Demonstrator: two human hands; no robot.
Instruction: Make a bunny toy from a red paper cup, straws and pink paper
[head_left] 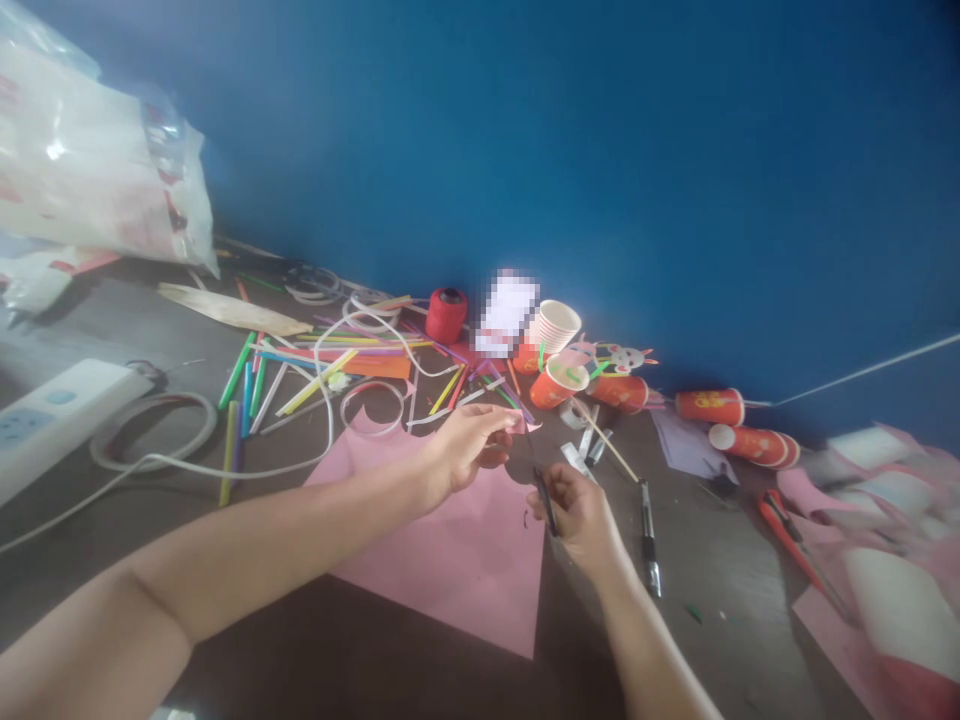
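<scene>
My left hand (471,440) reaches across a pink paper sheet (457,560) and pinches a small pink paper piece (523,424) between thumb and fingers. My right hand (577,510) is closed around a thin dark tool (543,497), perhaps a pen or small scissors, whose tip points toward the pink piece. Both hands hover just above the dark table (337,650). A black pen (649,540) lies right of my right hand.
Coloured straws (315,375), a red thread spool (446,315), stacked and fallen red paper cups (559,380), a white power strip (52,415) with cable, a plastic bag (90,170), an orange utility knife (787,530) and pink scraps (885,560) crowd the table. A blue wall stands behind.
</scene>
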